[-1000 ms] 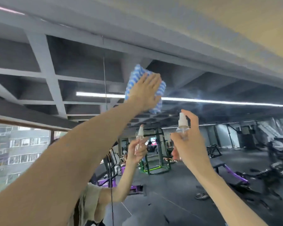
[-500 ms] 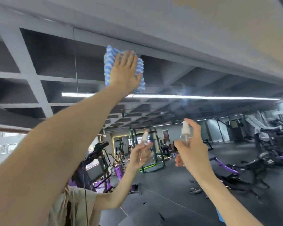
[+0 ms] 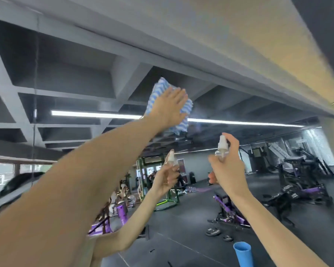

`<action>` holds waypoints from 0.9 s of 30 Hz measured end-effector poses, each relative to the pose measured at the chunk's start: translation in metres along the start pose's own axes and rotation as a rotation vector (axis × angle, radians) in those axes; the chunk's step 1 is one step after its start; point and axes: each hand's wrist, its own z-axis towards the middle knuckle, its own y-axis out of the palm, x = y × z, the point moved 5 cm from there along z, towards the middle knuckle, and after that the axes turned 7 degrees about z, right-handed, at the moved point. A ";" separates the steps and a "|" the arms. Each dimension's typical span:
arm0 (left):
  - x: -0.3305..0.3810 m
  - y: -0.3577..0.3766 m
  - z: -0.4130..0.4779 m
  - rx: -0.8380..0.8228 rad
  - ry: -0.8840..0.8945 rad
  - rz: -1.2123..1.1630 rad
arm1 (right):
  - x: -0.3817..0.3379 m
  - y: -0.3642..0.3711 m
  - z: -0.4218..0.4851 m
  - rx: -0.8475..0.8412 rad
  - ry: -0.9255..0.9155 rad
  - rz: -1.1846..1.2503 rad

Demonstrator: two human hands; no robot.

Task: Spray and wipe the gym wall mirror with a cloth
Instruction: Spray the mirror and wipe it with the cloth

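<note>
Mirror (image 3: 66,74) fills the view, with the reflected ceiling grid at left and a light strip (image 3: 94,114) running across it. Left arm reaches up from the lower left. Left hand (image 3: 170,106) is flat, fingers straight and close together, palm pressing the cloth (image 3: 159,91) against the glass. The cloth is blue-and-white striped and sits high on the mirror, just under the top frame. Half a second ago it lay above the light strip and further left. It now covers the strip, with its lower corner hanging below, so the wipe has run down and to the right. A faint haze shows on the glass just right of the cloth. Below it is the reflection of the other hand and its bottle. Right hand (image 3: 227,170) is curled round a small clear spray bottle (image 3: 222,149), forefinger on the pump head and nozzle toward the mirror, raised about as before. A blue cup (image 3: 242,253) at the bottom right edge shows more fully than earlier.
</note>
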 end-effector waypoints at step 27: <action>0.124 0.029 -0.173 -0.213 0.575 0.084 | -0.004 0.021 -0.087 0.057 0.000 -0.016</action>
